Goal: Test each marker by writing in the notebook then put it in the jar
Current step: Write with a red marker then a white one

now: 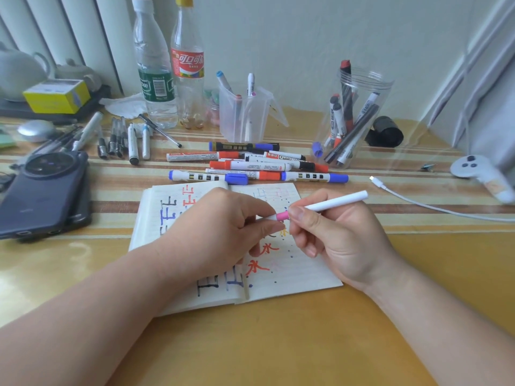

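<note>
— Nearest the lens?
— Two bare forearms, low over the yellow bench point(278, 344), meeting above an open notebook point(301, 277).
— Left hand?
— Left hand point(220, 232) over the notebook's middle fold, fingers point(262, 208) clenched, thumb and forefinger pinching the near white tip of a marker point(334, 204).
— Right hand?
— Right hand point(337, 240) over the right page, fingers point(302, 214) wrapped round the white barrel, just behind a pink band. Far end pointing up and out to the right.
— Cap on or off?
— Cannot tell; tip hidden between the left fingers.
— Where exactly, that marker?
— Held above the right page, spanning the gap between both hands.
— On the pages?
— Strokes in black, blue, red and orange, plus scattered dots.
— Jar?
— Jar point(381, 87), clear plastic, open-topped, standing back right on the bench, well apart from the hands. Several markers upright or leaning inside, one red-topped rising past the rim.
— Between jar and notebook?
— Pile of markers point(250, 166) lying flat just beyond the notebook's top edge: red, blue and black caps.
— Anything else?
— Clear box point(231, 118) behind the pile with a few pens standing in it; two bottles point(154, 65) to its left; dark phone point(41, 199) at far left; white cable point(418, 203) and pale controller point(473, 171) at right.
</note>
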`<state>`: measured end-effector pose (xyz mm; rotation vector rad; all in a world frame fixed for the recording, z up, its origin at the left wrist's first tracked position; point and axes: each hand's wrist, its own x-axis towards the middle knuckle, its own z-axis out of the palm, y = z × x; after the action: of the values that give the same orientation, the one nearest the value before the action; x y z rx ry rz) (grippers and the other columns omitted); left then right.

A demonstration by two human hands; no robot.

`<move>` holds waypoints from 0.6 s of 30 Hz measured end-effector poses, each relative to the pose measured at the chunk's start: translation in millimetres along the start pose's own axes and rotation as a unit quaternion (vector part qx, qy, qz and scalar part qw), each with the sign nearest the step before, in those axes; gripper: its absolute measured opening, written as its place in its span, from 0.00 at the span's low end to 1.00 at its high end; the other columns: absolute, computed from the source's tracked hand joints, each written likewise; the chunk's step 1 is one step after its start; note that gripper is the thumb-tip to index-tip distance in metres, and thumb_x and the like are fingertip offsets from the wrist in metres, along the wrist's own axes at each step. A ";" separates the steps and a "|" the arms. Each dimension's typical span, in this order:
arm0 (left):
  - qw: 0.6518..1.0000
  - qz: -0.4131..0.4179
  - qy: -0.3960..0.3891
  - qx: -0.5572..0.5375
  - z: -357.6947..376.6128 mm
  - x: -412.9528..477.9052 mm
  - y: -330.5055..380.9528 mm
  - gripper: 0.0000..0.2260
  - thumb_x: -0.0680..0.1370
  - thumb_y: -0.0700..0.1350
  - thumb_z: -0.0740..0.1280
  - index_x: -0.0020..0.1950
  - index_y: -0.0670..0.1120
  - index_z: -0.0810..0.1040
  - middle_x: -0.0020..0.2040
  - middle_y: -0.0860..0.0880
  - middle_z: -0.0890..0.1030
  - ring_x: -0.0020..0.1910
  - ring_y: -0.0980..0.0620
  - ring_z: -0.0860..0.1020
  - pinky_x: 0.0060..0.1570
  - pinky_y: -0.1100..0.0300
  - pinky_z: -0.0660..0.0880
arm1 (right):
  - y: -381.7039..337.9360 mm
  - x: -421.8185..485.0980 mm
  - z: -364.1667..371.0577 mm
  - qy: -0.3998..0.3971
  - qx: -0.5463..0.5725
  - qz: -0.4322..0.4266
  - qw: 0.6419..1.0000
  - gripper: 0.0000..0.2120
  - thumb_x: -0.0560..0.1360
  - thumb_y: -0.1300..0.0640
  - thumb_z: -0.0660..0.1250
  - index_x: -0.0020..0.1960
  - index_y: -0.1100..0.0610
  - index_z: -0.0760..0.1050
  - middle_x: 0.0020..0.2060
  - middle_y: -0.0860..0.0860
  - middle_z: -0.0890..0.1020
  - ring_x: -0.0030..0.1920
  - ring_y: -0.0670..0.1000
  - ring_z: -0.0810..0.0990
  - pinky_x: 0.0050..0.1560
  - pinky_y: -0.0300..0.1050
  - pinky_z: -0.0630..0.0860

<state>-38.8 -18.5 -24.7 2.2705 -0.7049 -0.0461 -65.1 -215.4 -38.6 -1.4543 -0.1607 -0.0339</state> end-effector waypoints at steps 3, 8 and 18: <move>1.000 0.003 0.003 -0.005 -2.2 2.1 -1.4 0.10 0.80 0.55 0.66 0.41 0.55 0.82 0.31 0.58 0.82 0.23 0.56 0.77 0.28 0.57 0.77 | 0.6 -0.4 4.2 -0.001 -0.002 -0.010 1.000 0.02 0.72 0.60 0.73 0.41 0.57 0.82 0.32 0.58 0.80 0.30 0.53 0.77 0.27 0.41 0.70; 1.000 -0.012 0.025 0.011 -3.8 12.8 -4.3 0.16 0.80 0.54 0.66 0.32 0.57 0.73 0.24 0.64 0.76 0.20 0.57 0.70 0.24 0.66 0.68 | -11.9 6.3 4.8 0.075 0.033 -0.080 0.993 0.07 0.76 0.58 0.68 0.46 0.63 0.78 0.34 0.57 0.80 0.32 0.54 0.77 0.29 0.44 0.72; 0.995 -0.041 0.084 0.029 -2.9 20.6 -25.1 0.20 0.79 0.50 0.68 0.69 0.63 0.71 0.46 0.63 0.79 0.39 0.61 0.76 0.38 0.63 0.72 | -73.4 78.7 -6.4 0.233 -0.190 -0.233 0.925 0.06 0.79 0.60 0.69 0.44 0.58 0.79 0.31 0.51 0.82 0.27 0.50 0.78 0.25 0.43 0.74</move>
<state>-8.7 -12.6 -35.9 2.3247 -0.5313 0.1274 4.5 -224.5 43.2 -1.7201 -0.1086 -0.8348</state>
